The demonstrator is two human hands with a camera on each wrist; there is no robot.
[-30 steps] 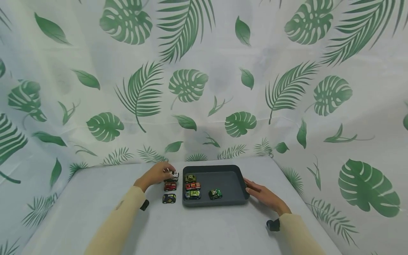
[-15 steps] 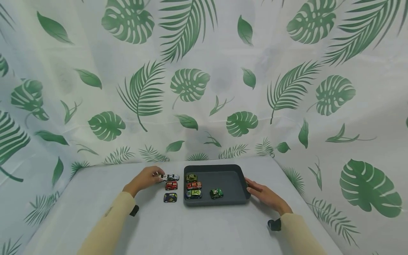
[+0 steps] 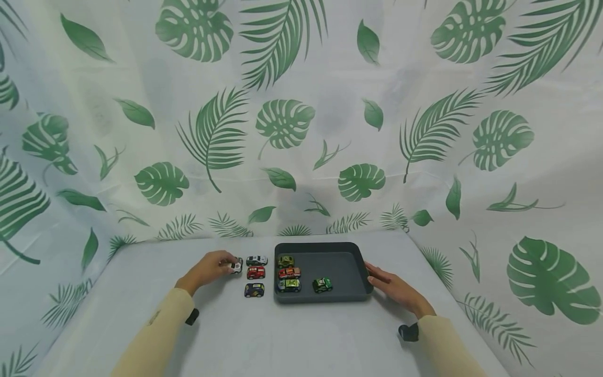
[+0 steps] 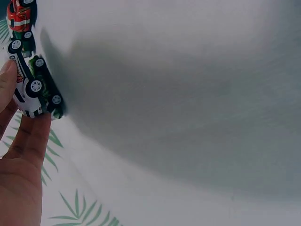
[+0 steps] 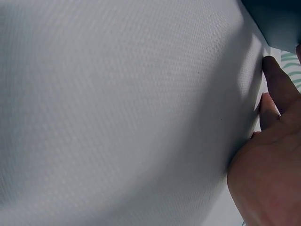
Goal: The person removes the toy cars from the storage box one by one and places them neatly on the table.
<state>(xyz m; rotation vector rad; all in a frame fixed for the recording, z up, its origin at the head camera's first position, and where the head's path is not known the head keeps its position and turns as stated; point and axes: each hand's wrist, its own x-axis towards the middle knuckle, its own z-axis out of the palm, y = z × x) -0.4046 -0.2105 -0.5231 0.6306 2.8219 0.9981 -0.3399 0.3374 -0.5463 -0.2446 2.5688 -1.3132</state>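
My left hand (image 3: 207,268) pinches a white toy car (image 3: 235,268) at the left of the toy cars on the table. In the left wrist view, this white car is tilted with its wheels showing, and a dark green toy car (image 4: 48,87) sits right against it. Next to them stand a white-and-black toy car (image 3: 256,260), a red toy car (image 3: 256,273) and a dark blue toy car (image 3: 254,290) in a column. With extended fingers, my right hand (image 3: 395,289) touches the right side of a dark grey tray (image 3: 325,299).
Inside the tray, an olive car (image 3: 285,261), an orange-red car (image 3: 289,273) and a blue-green car (image 3: 289,285) line the left side. A green car (image 3: 322,285) lies nearer the middle. A leaf-patterned white sheet (image 3: 301,209) rises behind the table (image 3: 301,340).
My left hand has moved left from the top of the car column with the white toy car, leaving the white-and-black car above the red one. My right hand stays at the tray.
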